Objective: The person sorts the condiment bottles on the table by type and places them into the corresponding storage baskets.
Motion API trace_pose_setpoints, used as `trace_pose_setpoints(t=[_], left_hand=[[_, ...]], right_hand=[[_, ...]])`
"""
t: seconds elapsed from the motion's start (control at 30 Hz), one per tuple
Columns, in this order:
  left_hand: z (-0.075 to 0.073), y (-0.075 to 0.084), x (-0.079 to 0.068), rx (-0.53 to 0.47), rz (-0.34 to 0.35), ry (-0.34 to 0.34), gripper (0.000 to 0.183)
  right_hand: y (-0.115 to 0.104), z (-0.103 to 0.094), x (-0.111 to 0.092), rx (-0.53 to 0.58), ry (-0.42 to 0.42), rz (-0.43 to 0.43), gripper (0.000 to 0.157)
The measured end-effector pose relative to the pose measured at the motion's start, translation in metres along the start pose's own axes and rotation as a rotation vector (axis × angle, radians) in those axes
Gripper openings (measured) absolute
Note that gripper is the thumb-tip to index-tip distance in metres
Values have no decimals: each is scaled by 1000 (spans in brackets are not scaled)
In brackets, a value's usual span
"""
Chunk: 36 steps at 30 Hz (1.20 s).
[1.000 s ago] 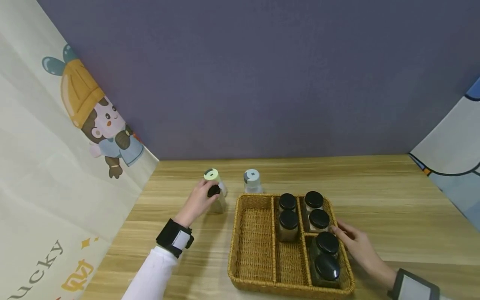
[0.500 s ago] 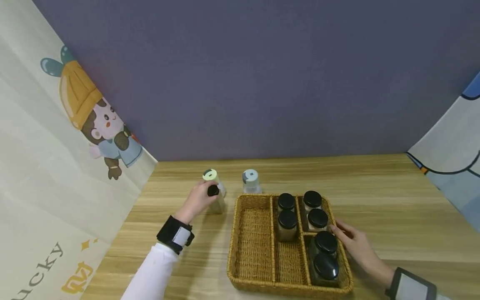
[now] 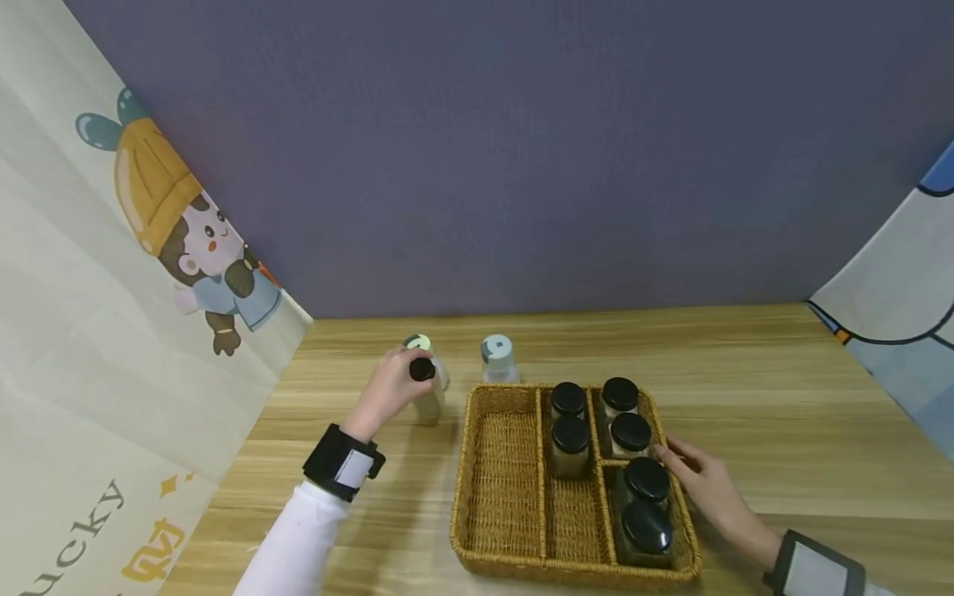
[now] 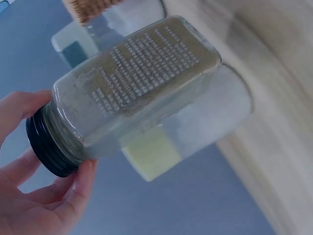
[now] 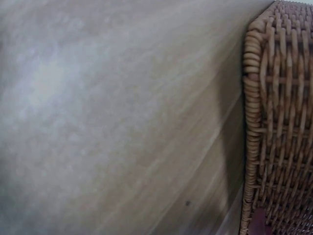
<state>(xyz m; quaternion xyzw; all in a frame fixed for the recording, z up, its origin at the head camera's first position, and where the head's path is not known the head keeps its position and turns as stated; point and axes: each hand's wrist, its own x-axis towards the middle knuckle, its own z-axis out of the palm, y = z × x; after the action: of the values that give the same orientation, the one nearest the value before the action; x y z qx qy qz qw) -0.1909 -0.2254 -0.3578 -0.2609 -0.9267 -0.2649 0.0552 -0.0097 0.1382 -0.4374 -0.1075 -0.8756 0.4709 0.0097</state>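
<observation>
My left hand (image 3: 389, 389) pinches the black lid (image 3: 421, 369) of a square glass spice jar (image 4: 142, 73) between thumb and fingers. Brownish powder and white printed text show on the jar in the left wrist view. Right behind it stands a shaker bottle with a pale green cap (image 4: 152, 152). My right hand (image 3: 711, 492) rests against the right side of the wicker basket (image 3: 477, 550), fingers loosely bent at the rim. Only a dim fingertip (image 5: 259, 223) shows in the right wrist view, beside the woven wall.
Several black-lidded jars (image 3: 570, 434) stand in the basket's middle and right compartments; the left compartment (image 3: 507, 480) shows bare weave. Behind the basket stands a bottle with a pale blue cap (image 3: 498, 352). A grey-blue wall (image 3: 522, 165) closes off the wooden table's (image 3: 782, 389) back.
My left hand and the jar's lid have risen slightly, now covering more of the green-capped bottle. The right hand and the basket stay in place.
</observation>
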Motion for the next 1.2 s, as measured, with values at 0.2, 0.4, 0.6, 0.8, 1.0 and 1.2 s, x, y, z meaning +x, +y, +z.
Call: trace_pose_setpoints(t=[0.2,0.4,0.6,0.8,1.0,1.2], left_hand=[[-9,15,3,-2,26,-14,35],[-16,30,5,10,54,-30,35],[-23,46,6,31,46,-74,37],[-27,60,5,20,70,-92,37],[-31,70,4,23,91,-88,36],[-34,81,4,26,117,-92,35]], right_hand=[[2,1,0,0,13,-15,51],[4,1,1,9,21,-19,49],[6,1,1,25,18,-17,49],[6,1,1,18,19,-11,50],[5,1,1,9,22,-9,50],[5,1,1,5,11,-2,50]])
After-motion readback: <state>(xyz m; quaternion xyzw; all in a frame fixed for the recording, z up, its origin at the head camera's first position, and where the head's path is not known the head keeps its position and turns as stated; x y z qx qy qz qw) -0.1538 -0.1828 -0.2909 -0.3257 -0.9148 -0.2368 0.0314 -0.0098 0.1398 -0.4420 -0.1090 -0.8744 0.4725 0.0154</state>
